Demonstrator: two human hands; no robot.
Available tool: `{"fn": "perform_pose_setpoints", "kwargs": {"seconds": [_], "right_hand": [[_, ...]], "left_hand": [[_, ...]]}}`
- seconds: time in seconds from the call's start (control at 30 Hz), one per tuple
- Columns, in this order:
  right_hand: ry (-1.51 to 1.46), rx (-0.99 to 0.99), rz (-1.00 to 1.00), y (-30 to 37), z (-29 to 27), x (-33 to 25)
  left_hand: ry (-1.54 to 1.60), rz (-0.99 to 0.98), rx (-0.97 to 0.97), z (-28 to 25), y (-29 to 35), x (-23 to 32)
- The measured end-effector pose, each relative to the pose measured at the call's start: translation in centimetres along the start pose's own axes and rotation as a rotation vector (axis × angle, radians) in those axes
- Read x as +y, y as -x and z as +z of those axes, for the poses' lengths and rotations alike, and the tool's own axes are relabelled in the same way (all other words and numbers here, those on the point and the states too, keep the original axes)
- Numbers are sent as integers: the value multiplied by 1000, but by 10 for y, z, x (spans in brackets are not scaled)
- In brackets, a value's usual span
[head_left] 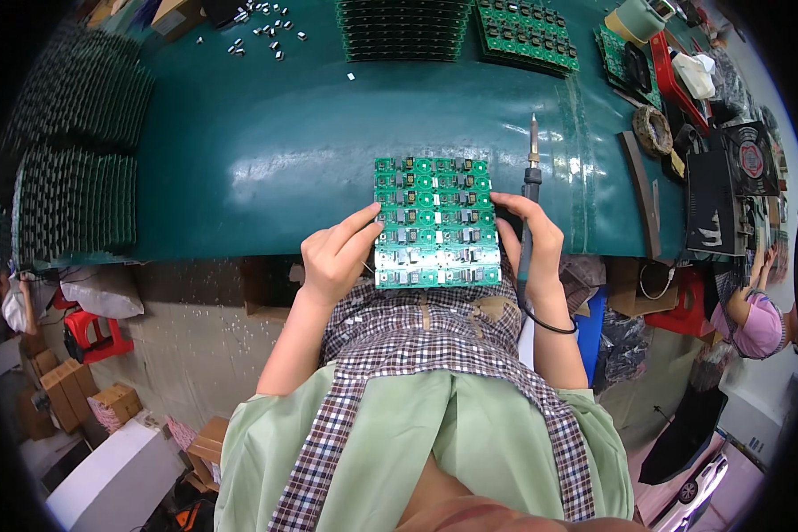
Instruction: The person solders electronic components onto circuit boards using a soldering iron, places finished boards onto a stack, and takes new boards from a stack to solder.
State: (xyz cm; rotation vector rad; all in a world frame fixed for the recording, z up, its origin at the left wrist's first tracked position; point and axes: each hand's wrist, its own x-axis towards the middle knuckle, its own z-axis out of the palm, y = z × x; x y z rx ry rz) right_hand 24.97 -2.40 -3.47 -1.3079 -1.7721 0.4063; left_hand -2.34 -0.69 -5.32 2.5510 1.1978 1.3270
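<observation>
A green circuit board panel [437, 222], with rows of small dark components, is held over the bench's near edge and my lap. My left hand [337, 253] pinches its left edge between thumb and fingers. On the opposite edge, my right hand [534, 235] grips the panel as well. A soldering iron [531, 182] is tucked in that same hand, its metal tip pointing away from me. Its black cord loops by my right wrist. The fingertips under the panel are hidden.
Tall stacks of boards [75, 199] stand at the left of the green bench [266, 160]. More board stacks [403, 31] and panels [528, 35] lie at the back. Small metal parts [266, 31] are scattered far left. A dark bar [640, 191] and a black box [718, 204] sit at right.
</observation>
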Motion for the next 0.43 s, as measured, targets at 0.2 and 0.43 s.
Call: {"fn": "perform_pose_setpoints", "kwargs": {"seconds": [0.2, 0.43], "right_hand": [[-218, 106, 130, -4, 5, -1], [-267, 109, 175, -6, 6, -3]], "left_hand": [[19, -29, 89, 4, -10, 5], [19, -101, 103, 1, -17, 6]]}}
